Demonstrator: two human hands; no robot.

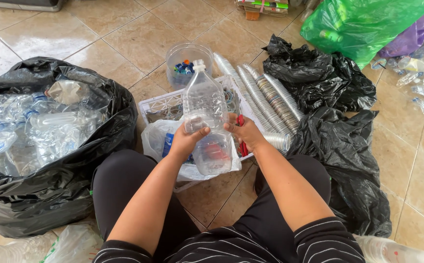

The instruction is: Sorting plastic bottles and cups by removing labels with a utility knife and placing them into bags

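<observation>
I hold a clear plastic bottle [205, 117] upright between both hands, just above my lap, with its white neck pointing away from me. My left hand [188, 140] is closed around the bottle's left side, thumb pressed across the front of it. My right hand [245, 132] grips the right side, and a red-handled tool [241, 136] is tucked in the same hand, its handle running down past my palm; I cannot tell what kind of tool it is. Right behind the bottle sits a white plastic crate [165, 104], and a thin white plastic bag [158, 139] lies against its near edge, under my left wrist. A small clear tub [187, 61] with coloured bottle caps in it stands just beyond the crate. To the right of the crate lie long stacks of clear plastic cups [265, 95], nested on their sides. On my left, a big black bag [51, 195] stands open, full of crushed clear bottles. On my right, more black bags [338, 146] lie crumpled on the tiled floor [124, 34], and a green bag [363, 24] sits further off.
</observation>
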